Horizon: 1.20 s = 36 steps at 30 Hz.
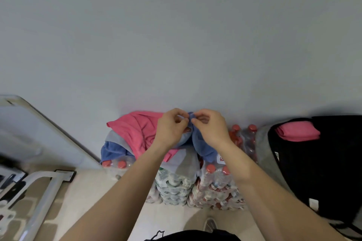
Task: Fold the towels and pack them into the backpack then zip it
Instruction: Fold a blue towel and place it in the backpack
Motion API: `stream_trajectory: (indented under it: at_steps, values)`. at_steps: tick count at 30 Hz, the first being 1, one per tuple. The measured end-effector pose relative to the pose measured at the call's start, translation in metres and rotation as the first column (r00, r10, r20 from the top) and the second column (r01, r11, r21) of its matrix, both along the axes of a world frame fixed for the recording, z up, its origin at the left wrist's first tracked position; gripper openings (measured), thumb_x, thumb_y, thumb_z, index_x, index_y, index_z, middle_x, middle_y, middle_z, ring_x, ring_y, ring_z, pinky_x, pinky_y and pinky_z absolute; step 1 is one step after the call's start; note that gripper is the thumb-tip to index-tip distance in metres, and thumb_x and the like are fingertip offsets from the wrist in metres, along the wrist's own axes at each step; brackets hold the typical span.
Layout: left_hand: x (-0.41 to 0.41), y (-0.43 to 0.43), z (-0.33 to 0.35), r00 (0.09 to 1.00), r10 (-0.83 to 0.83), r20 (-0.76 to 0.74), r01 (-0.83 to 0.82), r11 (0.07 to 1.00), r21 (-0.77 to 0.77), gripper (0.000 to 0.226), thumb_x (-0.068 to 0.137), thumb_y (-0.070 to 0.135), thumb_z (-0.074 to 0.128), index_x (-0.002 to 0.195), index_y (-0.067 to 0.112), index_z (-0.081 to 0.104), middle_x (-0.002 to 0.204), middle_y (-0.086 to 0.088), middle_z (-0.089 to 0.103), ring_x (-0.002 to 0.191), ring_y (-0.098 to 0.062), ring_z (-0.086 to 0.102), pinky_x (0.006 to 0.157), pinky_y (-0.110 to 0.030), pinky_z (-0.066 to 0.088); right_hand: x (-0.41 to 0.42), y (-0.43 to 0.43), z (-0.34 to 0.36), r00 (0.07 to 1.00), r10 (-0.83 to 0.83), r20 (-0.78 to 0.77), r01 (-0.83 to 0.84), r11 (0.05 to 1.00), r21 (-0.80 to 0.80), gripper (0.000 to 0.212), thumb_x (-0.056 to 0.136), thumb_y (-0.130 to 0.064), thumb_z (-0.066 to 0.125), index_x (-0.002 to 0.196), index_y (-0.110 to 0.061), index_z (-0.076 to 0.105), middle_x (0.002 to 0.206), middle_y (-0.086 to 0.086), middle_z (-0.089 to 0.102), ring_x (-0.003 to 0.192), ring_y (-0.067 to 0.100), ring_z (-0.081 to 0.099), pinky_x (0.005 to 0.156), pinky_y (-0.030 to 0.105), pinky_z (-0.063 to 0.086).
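I hold a blue towel up in front of the wall. My left hand and my right hand each pinch its top edge, close together. Below and to the left lies a heap of towels: a pink towel, a grey towel and another blue towel. At the right stands the black backpack, open, with a folded pink towel lying in its mouth.
The towel heap rests on shrink-wrapped packs of red-capped bottles stacked against the wall. A white frame and a leaning board stand at the left. My shoe shows on the pale floor below.
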<state>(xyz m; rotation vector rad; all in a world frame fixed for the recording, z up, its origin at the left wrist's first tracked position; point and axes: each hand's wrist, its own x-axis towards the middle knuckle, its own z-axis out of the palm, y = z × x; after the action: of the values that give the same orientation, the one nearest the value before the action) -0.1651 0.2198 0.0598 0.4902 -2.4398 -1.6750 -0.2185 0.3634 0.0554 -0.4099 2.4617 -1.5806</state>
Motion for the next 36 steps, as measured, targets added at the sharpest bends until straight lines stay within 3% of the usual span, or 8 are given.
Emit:
stream_trajectory:
  at_steps: [3,7,14,18,24,29,32,36]
  values:
    - [0.004,-0.002,0.0,0.999,-0.026,0.033,0.024,0.998,0.058,0.028,0.068,0.025,0.06,0.092,0.016,0.071,0.081,-0.004,0.076,0.08,-0.02,0.074,0.081,-0.045,0.059,0.004,0.004,-0.005,0.999,0.002,0.034,0.001,0.995,-0.095,0.007,0.089,-0.012,0.071,0.093,-0.017,0.074,0.089,-0.006,0.075,0.086,0.006,0.071,0.083,0.028,0.057]
    - [0.011,-0.002,0.0,0.998,-0.058,0.03,0.057,0.998,0.021,0.019,0.077,0.009,0.068,0.095,0.013,0.072,0.08,-0.003,0.076,0.08,-0.016,0.073,0.086,-0.043,0.058,0.009,0.011,-0.005,0.997,0.043,0.063,-0.032,0.987,-0.157,0.01,0.089,-0.01,0.07,0.094,-0.017,0.075,0.09,-0.005,0.076,0.088,0.005,0.072,0.086,0.029,0.058]
    - [0.013,0.001,0.0,0.999,-0.038,-0.03,0.037,0.999,-0.036,0.001,0.085,0.012,0.073,0.086,0.012,0.073,0.069,-0.001,0.074,0.068,-0.016,0.072,0.075,-0.04,0.06,0.014,0.017,-0.006,0.989,0.116,0.094,-0.095,0.974,-0.206,0.015,0.089,-0.011,0.07,0.099,-0.021,0.076,0.094,-0.005,0.077,0.093,0.007,0.071,0.088,0.032,0.057]
    - [0.013,0.003,0.006,0.999,-0.025,-0.026,0.026,0.999,0.029,0.01,0.084,0.009,0.074,0.077,0.016,0.071,0.068,-0.003,0.074,0.067,-0.021,0.073,0.067,-0.033,0.06,0.012,0.02,-0.004,0.977,0.183,0.111,-0.158,0.965,-0.208,0.023,0.084,-0.011,0.077,0.106,-0.014,0.075,0.097,-0.003,0.076,0.094,0.007,0.071,0.087,0.025,0.056]
    - [0.011,0.005,0.011,0.997,-0.072,-0.02,0.074,0.986,0.15,0.012,0.092,0.011,0.066,0.084,0.008,0.074,0.073,-0.01,0.075,0.065,-0.018,0.07,0.063,-0.026,0.057,-0.002,0.025,0.003,0.978,0.197,0.064,-0.189,0.974,-0.121,0.011,0.089,-0.009,0.07,0.092,-0.019,0.074,0.088,-0.007,0.076,0.088,0.004,0.071,0.08,0.019,0.053]
    - [-0.008,-0.01,0.025,0.985,-0.14,-0.101,0.121,0.976,-0.179,0.005,0.084,0.025,0.075,0.085,0.03,0.073,0.08,0.009,0.073,0.077,-0.008,0.068,0.071,-0.029,0.055,-0.024,0.028,0.037,0.953,0.302,-0.004,-0.302,0.953,0.004,0.018,0.091,-0.006,0.062,0.088,-0.023,0.069,0.09,-0.005,0.074,0.09,0.01,0.07,0.085,0.026,0.054]
    - [-0.027,-0.014,0.051,0.962,-0.247,-0.117,0.222,0.955,-0.195,0.018,0.081,0.022,0.078,0.094,0.034,0.073,0.098,0.013,0.073,0.094,-0.003,0.068,0.083,-0.03,0.056,-0.042,0.027,0.067,0.934,0.343,-0.101,-0.337,0.939,0.071,0.022,0.087,-0.01,0.062,0.084,-0.031,0.068,0.089,-0.003,0.073,0.09,0.016,0.069,0.09,0.04,0.055]
    - [-0.047,-0.01,0.083,0.936,-0.292,-0.199,0.249,0.945,-0.212,0.014,0.083,0.011,0.072,0.083,0.025,0.073,0.083,0.008,0.075,0.081,-0.004,0.071,0.08,-0.023,0.055,-0.063,0.033,0.114,0.923,0.324,-0.208,-0.3,0.944,0.137,0.026,0.089,-0.007,0.063,0.084,-0.032,0.066,0.089,-0.003,0.071,0.089,0.019,0.067,0.09,0.043,0.053]
